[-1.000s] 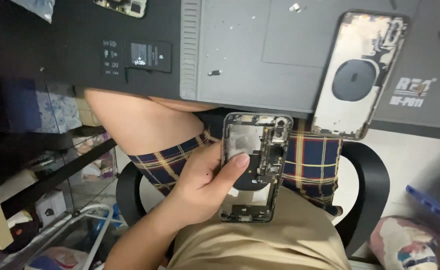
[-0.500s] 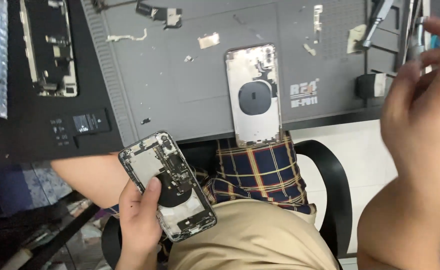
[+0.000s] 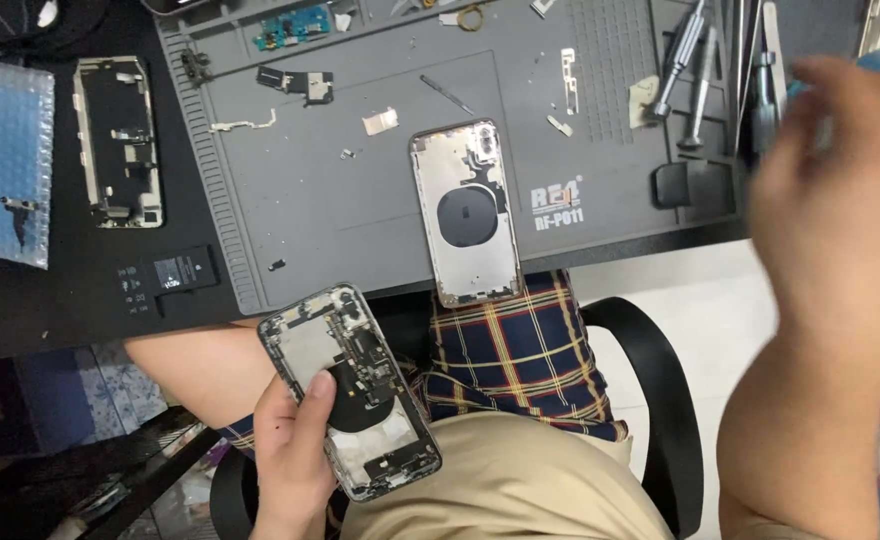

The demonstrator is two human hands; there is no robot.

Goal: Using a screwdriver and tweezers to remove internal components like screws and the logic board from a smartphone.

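Head view, looking down on a dark work table (image 3: pixel 80 300) that carries a grey repair mat (image 3: pixel 360 200); the person sits at its near edge on a black chair (image 3: pixel 650 400).

1. Empty phone back housing (image 3: pixel 470 215), lying flat at the near edge of the repair mat, its bottom end overhanging the table's near edge above the lap. Its long axis runs almost straight from far edge to near edge.
2. Opened phone chassis (image 3: pixel 350 390), held off the table over the lap, below and to the left of the empty phone back housing and apart from it. Its long axis slants from upper left to lower right.
3. Left hand (image 3: pixel 295 450), wrapped around the lower left side of the opened phone chassis, thumb pressed onto the dark round coil at its centre. This hand is the nearer of the 2 to both housings.
4. Right hand (image 3: pixel 840 200), raised near the table's right edge, close to the row of screwdrivers (image 3: pixel 710 60) at the far right corner of the mat. It is motion-blurred; it appears to hold nothing, but whether the fingers are spread or curled cannot be told.
5. Second stripped frame (image 3: pixel 120 140), toward the table's left edge, beside a blue bubble-wrap pouch (image 3: pixel 5 160).
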